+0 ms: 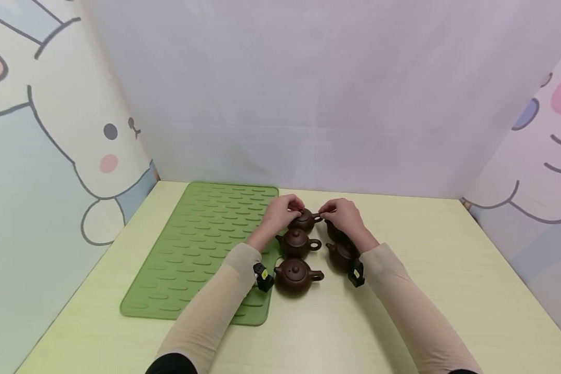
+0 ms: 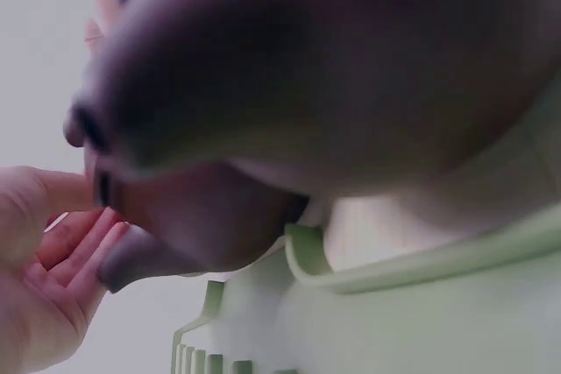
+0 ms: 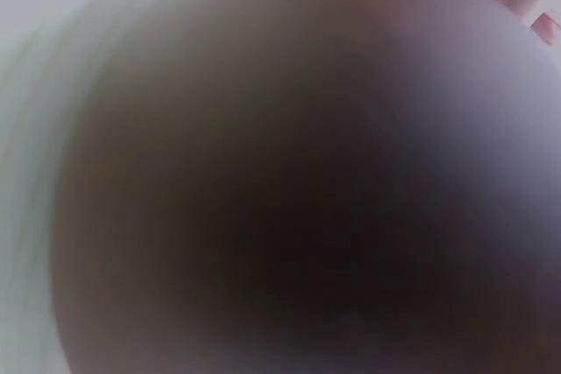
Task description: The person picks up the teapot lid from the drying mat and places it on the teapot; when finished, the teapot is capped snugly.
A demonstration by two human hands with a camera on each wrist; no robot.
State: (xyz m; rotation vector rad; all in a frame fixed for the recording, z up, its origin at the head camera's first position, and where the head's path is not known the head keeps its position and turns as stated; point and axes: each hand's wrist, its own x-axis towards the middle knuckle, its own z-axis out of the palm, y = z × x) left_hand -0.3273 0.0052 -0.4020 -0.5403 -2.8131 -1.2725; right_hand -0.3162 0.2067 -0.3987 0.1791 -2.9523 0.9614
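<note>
At the far end of a column of dark brown clay teapots, my left hand (image 1: 280, 212) grips the farthest teapot (image 1: 302, 222) on its left side, thumb near the lid. My right hand (image 1: 345, 217) pinches that pot's handle between thumb and fingertips. In the left wrist view the left hand (image 2: 44, 278) reaches round the held teapot (image 2: 215, 221), its spout pointing left, partly covered by a blurred nearer pot. Closer in the column stand a middle teapot (image 1: 296, 244) and a near teapot (image 1: 293, 276), both lidded. A big brown blur (image 3: 307, 172) fills the right wrist view.
Under the right hand and wrist are two more teapots, a nearer one (image 1: 342, 256) and a farther, mostly hidden one (image 1: 335, 232). A green textured mat (image 1: 182, 249) lies left of the column, on the pale table (image 1: 425, 249). A plain wall (image 1: 308, 93) rises behind.
</note>
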